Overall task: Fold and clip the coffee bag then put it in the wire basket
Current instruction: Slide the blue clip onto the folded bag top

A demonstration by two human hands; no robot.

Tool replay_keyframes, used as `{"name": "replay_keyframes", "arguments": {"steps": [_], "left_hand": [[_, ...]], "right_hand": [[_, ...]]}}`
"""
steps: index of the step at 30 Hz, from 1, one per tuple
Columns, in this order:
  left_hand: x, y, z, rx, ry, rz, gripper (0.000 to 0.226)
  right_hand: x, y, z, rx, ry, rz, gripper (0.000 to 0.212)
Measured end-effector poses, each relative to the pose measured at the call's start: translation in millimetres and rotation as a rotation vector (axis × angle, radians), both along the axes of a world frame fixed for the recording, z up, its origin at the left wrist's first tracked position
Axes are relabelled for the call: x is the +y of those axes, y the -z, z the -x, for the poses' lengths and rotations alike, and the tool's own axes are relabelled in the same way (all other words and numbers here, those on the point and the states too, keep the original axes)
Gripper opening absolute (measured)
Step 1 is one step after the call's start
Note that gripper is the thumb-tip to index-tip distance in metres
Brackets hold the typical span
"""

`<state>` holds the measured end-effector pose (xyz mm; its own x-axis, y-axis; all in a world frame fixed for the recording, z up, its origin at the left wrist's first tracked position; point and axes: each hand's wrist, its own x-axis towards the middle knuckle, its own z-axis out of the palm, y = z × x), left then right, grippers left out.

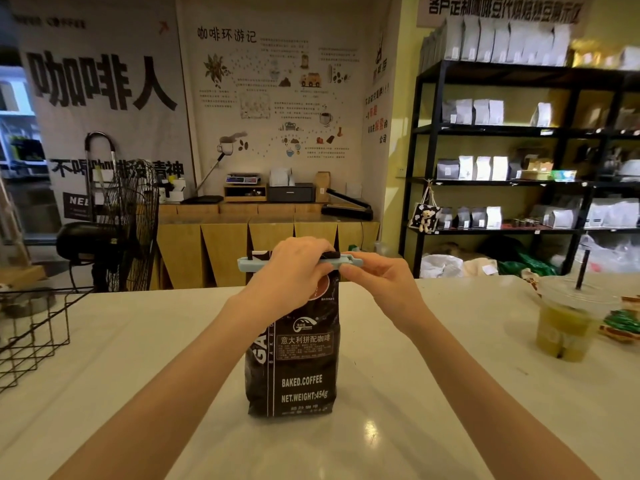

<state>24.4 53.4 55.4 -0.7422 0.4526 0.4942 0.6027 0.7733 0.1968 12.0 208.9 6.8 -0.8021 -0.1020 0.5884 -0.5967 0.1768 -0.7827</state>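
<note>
While the left hand (294,268) is pressing down over the folded top of the coffee bag (294,358), fingers curled tight around the fold and the bar across it, the right hand (374,277) is pinching the far end of the pale blue clip (247,264) between thumb and fingertips. The clip is lying level across the bag's top, its left end poking out past the knuckles; whether it is latched yet is not showing from here. The bag is standing upright on the white counter (433,375), right in the middle, between both forearms. So the fold is looking done, the clipping is in hand and seemingly near its finish, and the carry is not yet begun. The wire basket (33,334) is waiting at the counter's left edge, well apart from the bag, with open counter between them. Off to the right, an iced drink cup (562,327) with a straw is sitting clear of that route, snack packets (621,325) just beside it.
</note>
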Motion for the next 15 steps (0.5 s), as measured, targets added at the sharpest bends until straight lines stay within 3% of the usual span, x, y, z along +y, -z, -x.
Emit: {"name": "replay_keyframes", "arguments": {"steps": [9,12,15], "left_hand": [[-3,5,4,0.053,0.045,-0.083,0.026],[-6,8,5,0.105,0.065,-0.08,0.031],[-16,12,8,0.22,-0.039,-0.014,0.055]], "right_hand": [[-7,12,4,0.179,0.192,-0.043,0.017],[-7,8,2,0.104,0.123,-0.001,0.017],[-6,4,1,-0.033,0.007,0.116,0.02]]}}
